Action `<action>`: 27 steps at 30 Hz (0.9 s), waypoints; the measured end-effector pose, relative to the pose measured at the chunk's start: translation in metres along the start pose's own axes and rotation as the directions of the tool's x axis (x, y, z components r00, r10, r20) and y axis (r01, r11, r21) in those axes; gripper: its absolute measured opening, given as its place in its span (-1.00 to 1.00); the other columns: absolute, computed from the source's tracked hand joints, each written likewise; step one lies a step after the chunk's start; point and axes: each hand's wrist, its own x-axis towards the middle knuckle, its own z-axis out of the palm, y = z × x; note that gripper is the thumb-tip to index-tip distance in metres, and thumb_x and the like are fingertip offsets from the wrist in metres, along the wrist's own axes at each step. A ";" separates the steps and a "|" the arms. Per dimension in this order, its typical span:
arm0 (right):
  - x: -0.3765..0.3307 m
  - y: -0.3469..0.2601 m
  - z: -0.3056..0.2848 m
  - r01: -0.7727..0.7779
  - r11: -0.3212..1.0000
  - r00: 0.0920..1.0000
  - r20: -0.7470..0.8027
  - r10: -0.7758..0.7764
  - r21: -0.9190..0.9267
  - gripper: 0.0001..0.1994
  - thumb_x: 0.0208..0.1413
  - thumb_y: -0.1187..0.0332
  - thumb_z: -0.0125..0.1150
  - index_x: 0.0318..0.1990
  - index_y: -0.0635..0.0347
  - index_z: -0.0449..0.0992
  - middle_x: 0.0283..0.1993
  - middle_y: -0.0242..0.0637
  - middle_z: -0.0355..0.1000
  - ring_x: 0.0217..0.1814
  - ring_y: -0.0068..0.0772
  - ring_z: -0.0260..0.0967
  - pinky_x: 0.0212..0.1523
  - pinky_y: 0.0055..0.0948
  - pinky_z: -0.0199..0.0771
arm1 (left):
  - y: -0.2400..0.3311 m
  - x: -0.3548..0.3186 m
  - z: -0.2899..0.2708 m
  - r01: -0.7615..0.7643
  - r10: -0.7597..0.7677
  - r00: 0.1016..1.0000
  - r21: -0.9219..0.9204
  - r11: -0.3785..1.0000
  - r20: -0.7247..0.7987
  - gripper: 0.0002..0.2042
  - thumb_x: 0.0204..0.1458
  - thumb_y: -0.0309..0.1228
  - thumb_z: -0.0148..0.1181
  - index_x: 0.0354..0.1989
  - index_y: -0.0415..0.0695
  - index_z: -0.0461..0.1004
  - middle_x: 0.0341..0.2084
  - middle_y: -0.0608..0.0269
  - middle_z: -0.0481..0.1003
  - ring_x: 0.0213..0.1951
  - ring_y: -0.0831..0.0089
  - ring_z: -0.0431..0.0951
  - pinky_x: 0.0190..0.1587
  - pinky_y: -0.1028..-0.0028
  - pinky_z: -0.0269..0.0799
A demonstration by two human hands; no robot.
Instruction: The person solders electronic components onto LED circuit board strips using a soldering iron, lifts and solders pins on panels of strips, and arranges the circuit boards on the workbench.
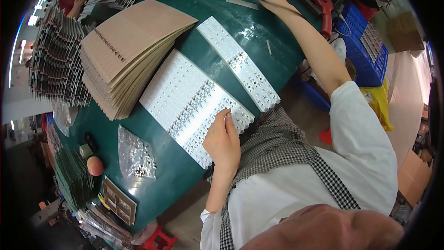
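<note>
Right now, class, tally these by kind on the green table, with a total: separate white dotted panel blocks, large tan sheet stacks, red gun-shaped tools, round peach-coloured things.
White dotted panel blocks: 2
Tan sheet stack: 1
Red gun-shaped tool: 1
Round peach-coloured thing: 1
Total: 5

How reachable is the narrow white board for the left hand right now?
Likely yes: the left hand is at the wide white board, and just a strip of green table separates that from the narrow white board. Nothing visible blocks the way.
</note>
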 end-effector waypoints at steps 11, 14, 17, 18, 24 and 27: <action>-0.183 -0.114 -0.109 0.217 0.825 0.860 0.297 -0.414 0.522 -0.58 -0.35 0.40 0.41 -0.29 0.13 0.31 -0.24 -0.20 0.43 -0.24 -0.14 0.40 -0.28 -0.37 0.42 | -0.008 -0.003 0.000 -0.136 0.122 0.986 -0.121 0.983 -0.113 -0.88 0.04 -0.51 0.01 -0.27 -0.20 0.41 -0.40 0.05 0.49 -0.39 0.13 0.51 -0.36 0.32 0.41; -0.204 -0.113 -0.102 0.301 0.842 0.870 0.232 -0.434 0.447 -0.60 -0.36 0.42 0.38 -0.28 0.12 0.35 -0.27 -0.25 0.44 -0.30 -0.20 0.41 -0.36 -0.41 0.42 | -0.004 -0.009 0.002 -0.129 0.120 0.990 -0.124 0.984 -0.078 -0.89 0.04 -0.51 0.01 -0.27 -0.19 0.41 -0.41 0.06 0.49 -0.40 0.13 0.51 -0.37 0.32 0.41; -0.209 -0.111 -0.109 0.309 0.870 0.917 0.123 -0.380 0.383 -0.62 -0.36 0.52 0.35 -0.30 0.13 0.35 -0.30 -0.25 0.45 -0.36 -0.23 0.42 -0.41 -0.44 0.42 | -0.001 -0.012 0.000 -0.095 0.089 0.995 -0.128 0.987 -0.053 -0.89 0.04 -0.50 0.02 -0.27 -0.19 0.42 -0.42 0.07 0.49 -0.42 0.14 0.51 -0.38 0.33 0.41; -0.210 -0.111 -0.114 0.267 0.883 0.948 0.060 -0.313 0.386 -0.63 -0.36 0.57 0.32 -0.31 0.15 0.36 -0.33 -0.25 0.46 -0.40 -0.24 0.42 -0.44 -0.46 0.42 | 0.001 -0.013 -0.001 -0.073 0.068 0.997 -0.128 0.989 -0.045 -0.89 0.04 -0.50 0.02 -0.28 -0.18 0.42 -0.42 0.06 0.49 -0.42 0.14 0.51 -0.38 0.33 0.41; -0.210 -0.108 -0.120 -0.214 0.766 0.953 -0.041 0.299 0.606 -0.67 -0.07 0.65 0.16 -0.16 0.30 0.18 -0.29 -0.21 0.40 -0.31 -0.50 0.43 -0.34 -0.58 0.45 | -0.006 -0.014 0.009 -0.111 0.097 0.992 -0.177 0.978 -0.086 -0.87 0.08 -0.51 -0.04 -0.26 -0.23 0.43 -0.56 0.11 0.43 -0.58 0.43 0.36 -0.47 0.49 0.28; -0.211 -0.113 -0.124 -0.393 0.627 0.888 0.101 0.448 0.673 -0.68 -0.04 0.64 0.13 -0.18 0.26 0.15 -0.27 -0.20 0.37 -0.29 -0.50 0.41 -0.32 -0.58 0.43 | -0.008 -0.011 0.016 -0.178 0.162 0.982 -0.203 0.963 -0.097 -0.87 0.08 -0.50 -0.04 -0.26 -0.23 0.44 -0.60 0.15 0.41 -0.58 0.50 0.34 -0.48 0.52 0.27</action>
